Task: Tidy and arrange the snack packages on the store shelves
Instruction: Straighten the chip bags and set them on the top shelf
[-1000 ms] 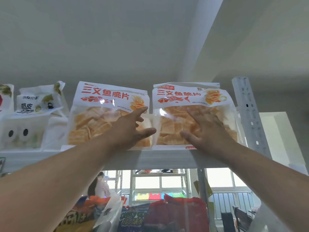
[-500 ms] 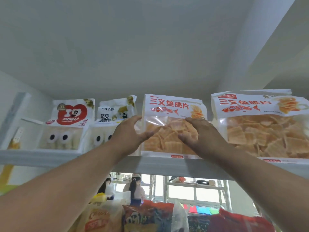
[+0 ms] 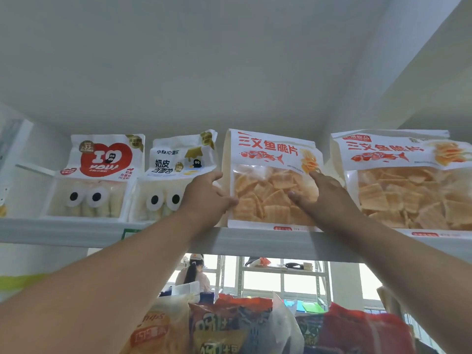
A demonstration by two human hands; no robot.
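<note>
Now your left hand (image 3: 204, 198) grips the chip bag's (image 3: 270, 180) left edge on the shelf (image 3: 76, 229), while your right hand's (image 3: 321, 198) straight fingers (image 3: 315, 176) press its front.

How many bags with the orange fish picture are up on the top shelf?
2. One fish crisp bag stands in the middle, with the left hand on its left edge and the right hand on its front. The other bag stands to its right. More may hide behind.

Snack packages standing upright along the top shelf (image 3: 255, 242).

Far left, a white bread package with a red heart (image 3: 98, 175); just beside it, a second white bread package (image 3: 176, 175), both with cartoon eyes. Right of these, two white salmon crisp bags with clear windows: one (image 3: 270, 180) mid-shelf, another (image 3: 408, 180) apart at far right.
</note>
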